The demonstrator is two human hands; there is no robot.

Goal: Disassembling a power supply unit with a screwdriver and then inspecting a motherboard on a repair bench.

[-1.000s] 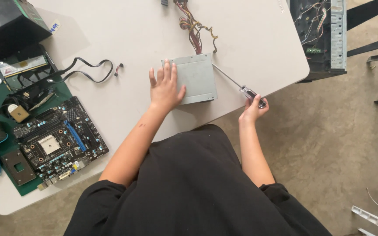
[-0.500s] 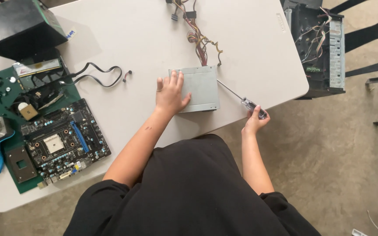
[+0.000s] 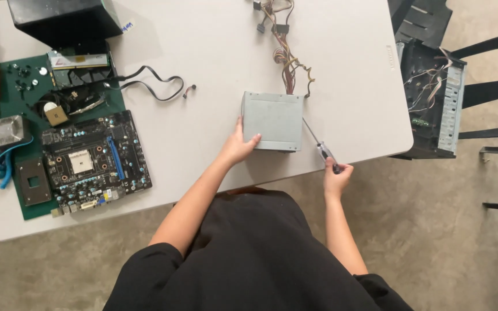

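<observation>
A grey metal power supply box [image 3: 272, 120] lies on the white table [image 3: 214, 52], with a bundle of coloured wires [image 3: 285, 52] running from its far side. My left hand [image 3: 239, 144] grips the box's near left corner, thumb on its front edge. My right hand [image 3: 336, 175] holds the handle of a screwdriver [image 3: 320, 148] at the table's near edge. The shaft slants up to the box's right side.
A black motherboard [image 3: 93, 160] lies on a green mat [image 3: 15, 101] at the left, among small parts, a heatsink [image 3: 6, 131] and black cables [image 3: 145, 86]. A black case [image 3: 64, 20] stands at the far left. An open computer chassis [image 3: 430, 103] sits right of the table.
My left hand slid from the top of the box to its near left corner. The right hand stays on the screwdriver.
</observation>
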